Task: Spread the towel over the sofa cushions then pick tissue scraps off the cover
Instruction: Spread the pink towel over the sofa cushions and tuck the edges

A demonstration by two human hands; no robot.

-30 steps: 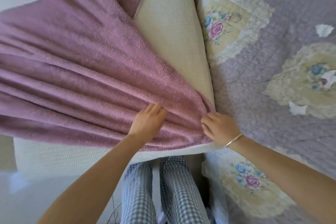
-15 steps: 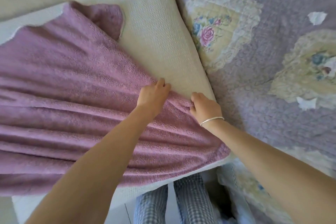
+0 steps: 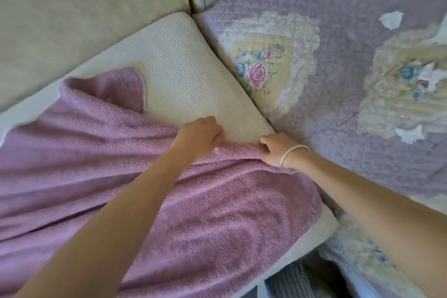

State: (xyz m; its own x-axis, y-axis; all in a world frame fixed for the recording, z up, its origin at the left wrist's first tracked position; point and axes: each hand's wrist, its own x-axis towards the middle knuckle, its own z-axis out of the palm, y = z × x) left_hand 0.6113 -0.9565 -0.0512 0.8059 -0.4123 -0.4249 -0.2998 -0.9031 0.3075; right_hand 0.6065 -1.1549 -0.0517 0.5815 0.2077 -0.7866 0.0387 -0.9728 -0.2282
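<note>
The towel (image 3: 217, 213) is lying bunched in long folds over the seat cushion (image 3: 188, 65), the folds running from the cushion's left side to its right edge. Both arms are reaching forward. The left hand (image 3: 198, 138) is gripping the far hem with curled fingers (image 3: 216, 129), and the right hand (image 3: 275, 150), just beside it, is pinching the same hem. The cushion's bare far-right corner is lying straight beyond both hands, so the pull is probably heading there, with tissue scraps (image 3: 390, 20) waiting on the cover (image 3: 350, 128)

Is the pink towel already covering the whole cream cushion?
No, the towel leaves the far part of the cream cushion bare.
</note>
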